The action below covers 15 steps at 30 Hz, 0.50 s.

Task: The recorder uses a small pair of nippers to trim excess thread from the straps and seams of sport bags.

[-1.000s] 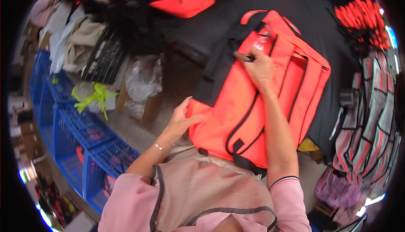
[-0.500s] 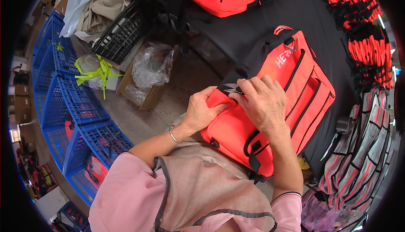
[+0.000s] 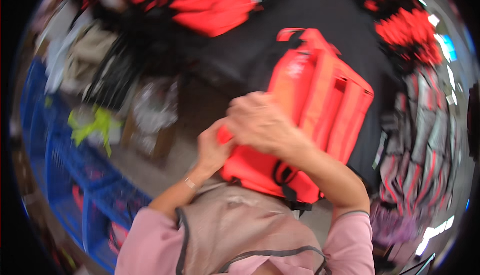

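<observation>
A bright red-orange backpack (image 3: pixel 292 95) with black trim, a pale print and several front pockets lies on its back, bottom end toward me. My left hand (image 3: pixel 215 145) is closed on a fold of its fabric at the left edge. Just above and across it, my right hand (image 3: pixel 257 122) is curled with its fingertips close to my left fingers. Motion blurs both hands, and whatever the right fingers hold is hidden behind them. A black strap with a buckle (image 3: pixel 285 175) hangs at the backpack's near end.
Black cloth (image 3: pixel 350 30) covers the table under the backpack. More red-orange bags (image 3: pixel 215 5) lie at the far side. Grey striped pieces (image 3: pixel 420 140) are stacked on the right. Blue plastic crates (image 3: pixel 60 175), a black basket (image 3: pixel 110 80) and a carton with clear plastic (image 3: pixel 155 105) stand on the left.
The view has shifted and blurred. Small pointed metal blades, like thread snips, showed at my right fingers earlier and are now hidden. My right hand has moved left and closer over my left hand.
</observation>
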Tool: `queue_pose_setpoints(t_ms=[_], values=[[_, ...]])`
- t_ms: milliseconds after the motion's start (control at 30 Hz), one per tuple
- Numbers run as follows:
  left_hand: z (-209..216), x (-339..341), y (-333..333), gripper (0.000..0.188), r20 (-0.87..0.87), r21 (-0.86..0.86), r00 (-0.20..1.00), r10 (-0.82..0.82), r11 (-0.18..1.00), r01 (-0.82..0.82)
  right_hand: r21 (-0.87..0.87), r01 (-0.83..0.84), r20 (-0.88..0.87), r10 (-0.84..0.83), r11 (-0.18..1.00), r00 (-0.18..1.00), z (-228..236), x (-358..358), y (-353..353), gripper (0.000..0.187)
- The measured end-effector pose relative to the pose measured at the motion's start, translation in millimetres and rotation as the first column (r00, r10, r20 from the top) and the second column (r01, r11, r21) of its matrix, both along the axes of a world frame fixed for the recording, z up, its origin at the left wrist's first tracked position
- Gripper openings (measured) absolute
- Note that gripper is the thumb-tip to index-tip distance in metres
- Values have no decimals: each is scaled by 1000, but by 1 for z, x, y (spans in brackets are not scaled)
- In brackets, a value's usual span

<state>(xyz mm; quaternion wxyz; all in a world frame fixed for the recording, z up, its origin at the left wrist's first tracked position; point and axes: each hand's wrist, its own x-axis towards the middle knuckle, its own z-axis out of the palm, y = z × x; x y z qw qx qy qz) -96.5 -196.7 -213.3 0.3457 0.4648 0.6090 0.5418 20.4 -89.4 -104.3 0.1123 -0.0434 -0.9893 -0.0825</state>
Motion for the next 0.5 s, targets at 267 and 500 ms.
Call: queue_pose_setpoints(t_ms=[267,500], values=[[3,2,2,30,182,-57,983,-40,997,51,-188,64,-168,-97,980,981,-16,-2,23,17],[5,-37,26,27,346,-99,925,-158,974,203,-829,201,-480,-849,521,221,28,148,71,14]])
